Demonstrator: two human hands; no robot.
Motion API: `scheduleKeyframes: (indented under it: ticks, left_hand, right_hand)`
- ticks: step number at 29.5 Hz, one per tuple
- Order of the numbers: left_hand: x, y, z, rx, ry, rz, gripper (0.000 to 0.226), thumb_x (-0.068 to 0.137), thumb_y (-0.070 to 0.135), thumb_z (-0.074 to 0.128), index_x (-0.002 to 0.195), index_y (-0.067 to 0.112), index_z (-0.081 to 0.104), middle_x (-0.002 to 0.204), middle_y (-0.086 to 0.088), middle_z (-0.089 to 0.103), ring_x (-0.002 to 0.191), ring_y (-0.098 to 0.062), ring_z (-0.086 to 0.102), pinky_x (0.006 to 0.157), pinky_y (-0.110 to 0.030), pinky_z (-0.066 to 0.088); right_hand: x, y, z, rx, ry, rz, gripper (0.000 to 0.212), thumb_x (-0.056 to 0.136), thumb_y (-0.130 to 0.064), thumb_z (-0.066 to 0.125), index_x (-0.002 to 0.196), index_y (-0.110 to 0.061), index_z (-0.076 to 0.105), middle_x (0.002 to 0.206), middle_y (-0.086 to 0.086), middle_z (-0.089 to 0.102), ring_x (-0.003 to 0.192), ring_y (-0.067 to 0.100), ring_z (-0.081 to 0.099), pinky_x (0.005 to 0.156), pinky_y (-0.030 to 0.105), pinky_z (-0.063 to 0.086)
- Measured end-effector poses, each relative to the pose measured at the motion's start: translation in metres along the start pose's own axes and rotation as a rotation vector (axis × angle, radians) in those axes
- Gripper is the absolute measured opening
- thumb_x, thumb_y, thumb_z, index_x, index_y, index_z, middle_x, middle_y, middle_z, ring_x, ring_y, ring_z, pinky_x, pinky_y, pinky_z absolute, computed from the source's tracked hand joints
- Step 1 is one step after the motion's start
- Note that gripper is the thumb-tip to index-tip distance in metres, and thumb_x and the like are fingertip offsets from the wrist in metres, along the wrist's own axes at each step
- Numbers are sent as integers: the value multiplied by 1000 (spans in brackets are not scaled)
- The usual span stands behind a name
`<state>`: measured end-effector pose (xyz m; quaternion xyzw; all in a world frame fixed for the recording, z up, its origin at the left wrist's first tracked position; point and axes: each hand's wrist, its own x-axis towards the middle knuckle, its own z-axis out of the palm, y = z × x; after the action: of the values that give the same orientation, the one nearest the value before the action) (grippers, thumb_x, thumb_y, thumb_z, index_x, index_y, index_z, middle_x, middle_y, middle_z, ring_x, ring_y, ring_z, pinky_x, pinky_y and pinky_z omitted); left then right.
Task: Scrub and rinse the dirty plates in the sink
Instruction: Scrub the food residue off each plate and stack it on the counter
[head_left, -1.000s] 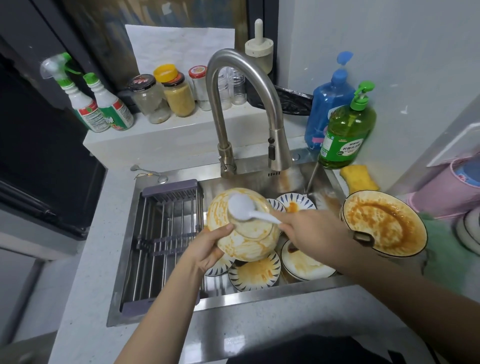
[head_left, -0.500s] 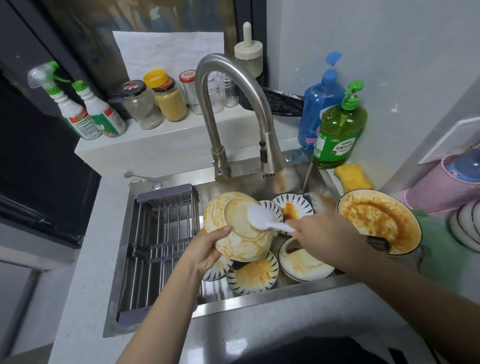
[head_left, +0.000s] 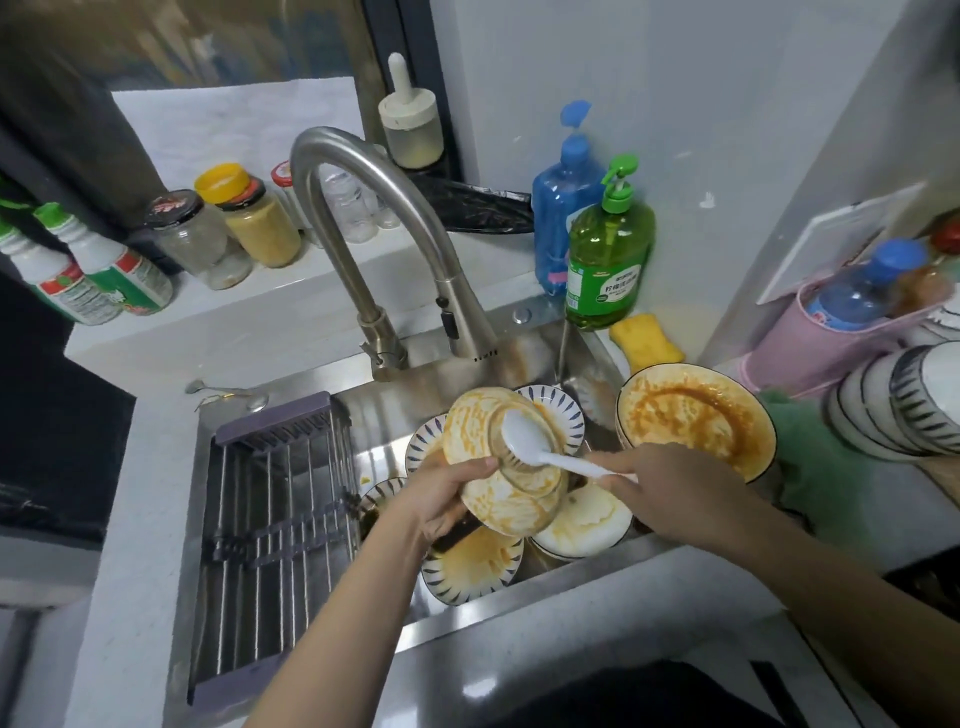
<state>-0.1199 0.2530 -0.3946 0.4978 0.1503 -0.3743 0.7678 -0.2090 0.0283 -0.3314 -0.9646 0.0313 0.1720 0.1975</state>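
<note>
A: Looking from the left, what is worrying you?

B: At nine o'clock the ribbed metal drain rack (head_left: 270, 519) is sitting in the steel sink (head_left: 519, 577). The left hand (head_left: 441, 499) is gripping a smooth, glazed bowl (head_left: 498, 467), turned bottom-up over the middle of the sink, with the thumb curled on its stained side. It is looking greasy with orange sauce, so I think it could be slipping and striking the plates (head_left: 472, 566) stacked beneath.

A: And on the right?

B: The right hand (head_left: 670, 488) is pinching the thin handle of a white plastic brush (head_left: 530, 441), whose oval head is touching the bowl's foot. Pushing hard may be tilting the bowl out of the grip. At three o'clock a big sauced dish (head_left: 696, 415) is leaning at the sink edge; I fear the forearm could be knocking it. The curved faucet (head_left: 374, 249) at twelve o'clock is giving no water that I can see.
</note>
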Motion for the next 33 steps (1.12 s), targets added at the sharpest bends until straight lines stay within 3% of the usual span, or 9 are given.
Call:
scheduleKeyframes:
  ticks: [2, 5, 9, 11, 13, 16, 19, 23, 33]
  left_hand:
    - [5, 3, 10, 197, 41, 13, 58, 66, -1, 75, 120, -4, 55, 100, -15, 72, 92, -29, 70, 77, -43, 59]
    - [12, 10, 35, 914, 77, 83, 42, 70, 27, 80, 105, 13, 60, 97, -5, 71, 86, -23, 69, 79, -41, 57]
    - [15, 8, 76, 1512, 4, 411, 13, 88, 16, 62, 99, 11, 65, 89, -7, 70, 85, -26, 65, 71, -31, 47]
    - [22, 2, 90, 1689, -107, 509, 35, 88, 13, 59, 122, 12, 62, 105, -12, 71, 97, -29, 64, 76, -30, 44]
    - [35, -8, 103, 1835, -223, 502, 58, 91, 12, 57, 146, 19, 40, 143, -8, 50, 129, -24, 49, 97, -29, 39]
    - [58, -29, 118, 2104, -365, 579, 69, 94, 4, 51, 153, 18, 18, 160, -8, 16, 147, -23, 17, 115, -34, 28]
    - [68, -44, 132, 2250, -447, 649, 76, 91, -9, 46, 154, 14, 10, 161, -13, 9, 149, -28, 8, 116, -37, 23]
    - [75, -55, 163, 2329, -559, 637, 77, 88, -15, 37, 154, 10, 6, 160, -17, 5, 148, -32, 5, 118, -36, 14]
    - [97, -67, 181, 2348, -631, 587, 74, 89, -14, 38, 153, 8, 10, 159, -20, 7, 148, -33, 8, 121, -42, 8]
  right_hand:
    - [-4, 15, 2, 141, 34, 58, 37, 99, -38, 42, 136, -41, 47, 82, -15, 55, 70, 5, 54, 57, 22, 42]
    - [-14, 47, -5, 369, 205, 204, 37, 99, -34, 43, 135, -31, 52, 84, -12, 59, 76, 9, 55, 65, 27, 42]
    - [-23, 85, -11, 520, 425, 284, 35, 96, -30, 51, 129, -22, 59, 69, -13, 56, 66, 6, 51, 59, 23, 37]
    - [-27, 99, -13, 580, 493, 303, 34, 95, -29, 52, 128, -23, 60, 61, -11, 53, 60, 6, 48, 58, 22, 38]
    - [-31, 112, -17, 620, 534, 326, 34, 95, -29, 52, 128, -23, 60, 63, -11, 53, 61, 4, 48, 59, 21, 38]
    - [-36, 126, -16, 639, 523, 334, 36, 96, -32, 51, 132, -32, 55, 93, -8, 66, 86, 11, 59, 75, 25, 40]
    - [-37, 129, -13, 617, 506, 356, 37, 96, -36, 49, 132, -35, 54, 105, -3, 65, 99, 15, 57, 81, 25, 37]
    - [-39, 134, -15, 554, 505, 356, 35, 97, -29, 50, 131, -29, 57, 99, 5, 67, 87, 18, 60, 65, 23, 36]
    - [-31, 153, -11, 603, 408, 398, 35, 97, -28, 50, 131, -26, 57, 94, 8, 68, 90, 27, 63, 76, 36, 49]
